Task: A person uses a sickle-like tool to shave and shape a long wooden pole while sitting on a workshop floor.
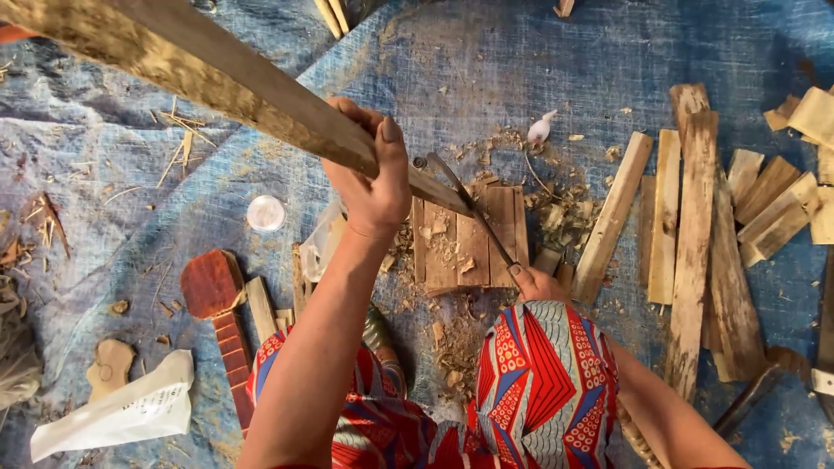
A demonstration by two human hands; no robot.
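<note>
One long plank (217, 74) slants from upper left down to the chopping board (469, 239). The left hand (369, 174), arm stretched forward, wraps its fingers tightly round the plank. Just right, one blade (469, 208) angles against the plank's tip; the right hand (534, 282) grips its handle.

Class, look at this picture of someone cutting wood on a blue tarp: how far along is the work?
Done: cut strips lie in a row at the right, and shavings cover the tarp. In hand: the left hand grips a long plank on a small board, while the right hand holds a blade against it. Left: most of the plank remains whole.
</note>
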